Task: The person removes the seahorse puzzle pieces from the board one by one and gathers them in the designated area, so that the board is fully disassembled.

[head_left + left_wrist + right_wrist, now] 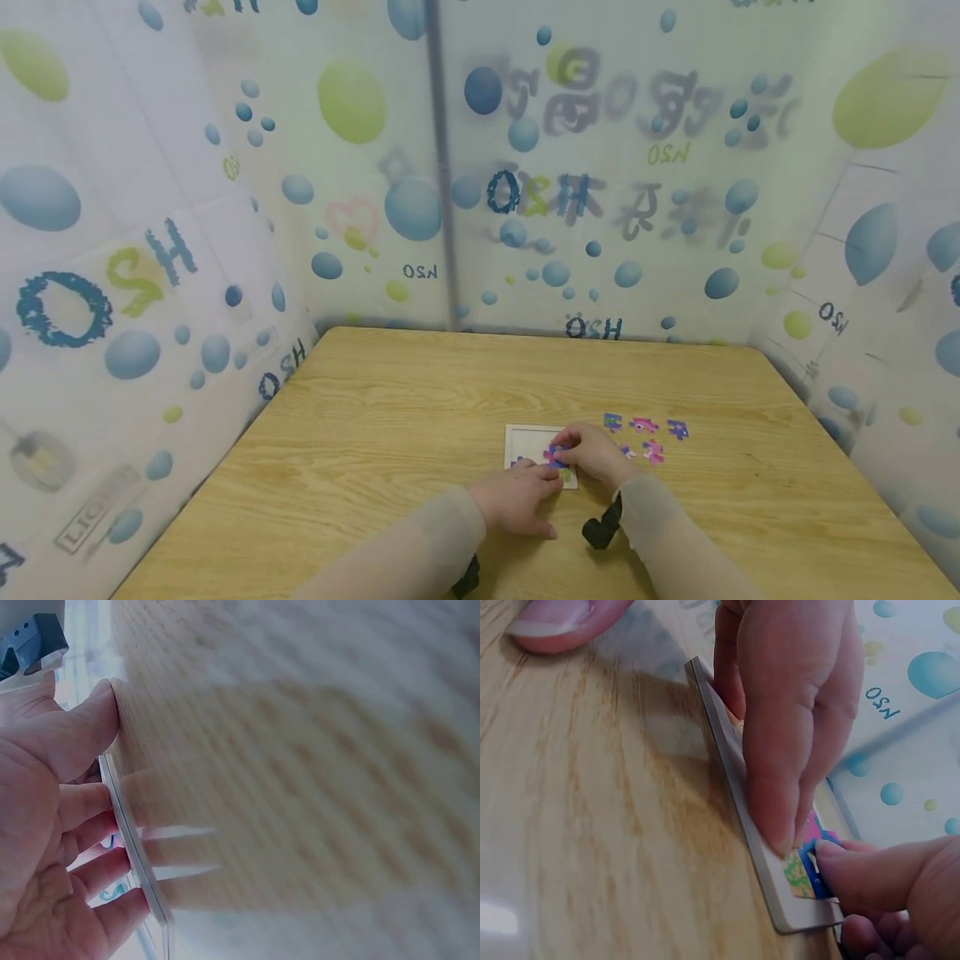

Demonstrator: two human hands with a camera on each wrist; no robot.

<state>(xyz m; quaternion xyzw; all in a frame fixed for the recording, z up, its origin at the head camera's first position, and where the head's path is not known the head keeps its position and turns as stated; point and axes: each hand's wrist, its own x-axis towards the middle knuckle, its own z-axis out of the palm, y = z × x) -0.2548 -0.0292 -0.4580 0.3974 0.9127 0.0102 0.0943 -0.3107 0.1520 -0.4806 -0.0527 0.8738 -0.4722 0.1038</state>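
Observation:
A white-rimmed jigsaw tray lies flat on the wooden table, partly covered by both hands. My left hand rests on its near edge, fingertips pressing down and thumb on the table beside it. With thumb and fingers, my right hand pinches a purple-and-pink puzzle piece at the tray's right side. In the right wrist view, a yellow-green puzzle piece sits in the tray's corner, close to the left fingertips. The left wrist view shows the left hand along the tray's edge.
Several loose puzzle pieces lie right of the tray, among them a green-and-purple piece, a pink piece, a blue-purple piece and another pink piece. Patterned curtains surround the wooden table.

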